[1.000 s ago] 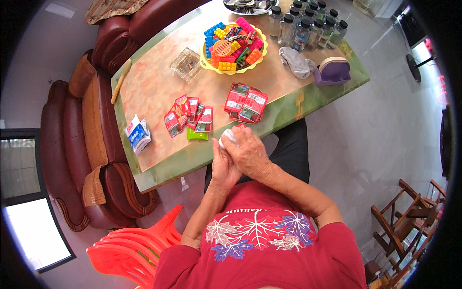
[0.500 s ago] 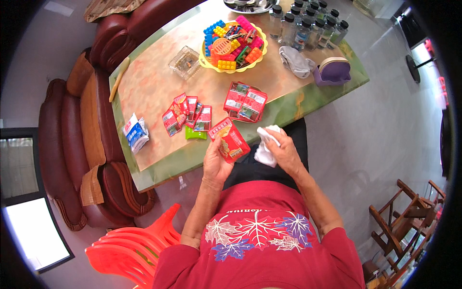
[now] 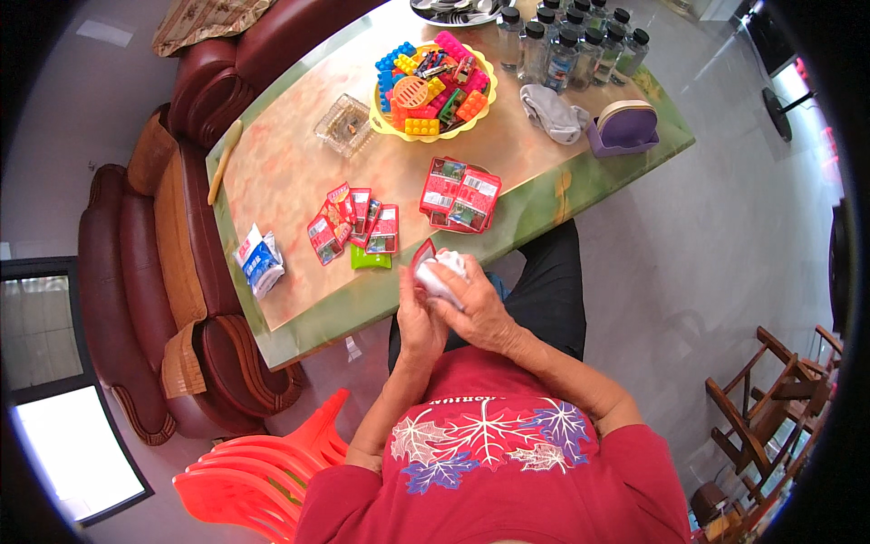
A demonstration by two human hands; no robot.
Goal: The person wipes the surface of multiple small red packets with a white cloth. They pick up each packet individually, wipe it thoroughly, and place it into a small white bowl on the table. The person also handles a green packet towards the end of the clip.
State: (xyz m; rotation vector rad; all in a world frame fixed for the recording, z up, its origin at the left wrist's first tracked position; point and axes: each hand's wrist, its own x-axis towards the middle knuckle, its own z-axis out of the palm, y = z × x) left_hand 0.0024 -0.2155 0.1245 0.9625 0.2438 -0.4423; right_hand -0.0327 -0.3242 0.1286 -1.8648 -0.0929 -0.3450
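My left hand (image 3: 415, 319) holds a small red packet (image 3: 421, 257) upright at the near edge of the green-rimmed table (image 3: 544, 195). My right hand (image 3: 473, 306) presses a white cloth (image 3: 443, 273) against the packet's face, so most of the packet is hidden. Just beyond the hands, several red packets (image 3: 355, 220) lie fanned on the tabletop with one green packet (image 3: 371, 260) beside them. Another stack of red packets (image 3: 460, 194) lies to the right of those.
A yellow bowl (image 3: 433, 83) of coloured toy bricks, a glass ashtray (image 3: 344, 125), several bottles (image 3: 569, 45), a grey cloth (image 3: 553, 112) and a purple holder (image 3: 625, 127) stand further back. A blue-white pack (image 3: 258, 260) lies left. Brown sofa (image 3: 145, 263) left, red plastic chairs (image 3: 263, 476) near, wooden chairs (image 3: 770, 408) right.
Half a second ago the hands were apart, packet in the left and cloth in the right. Now the right hand has brought the cloth onto the packet again.
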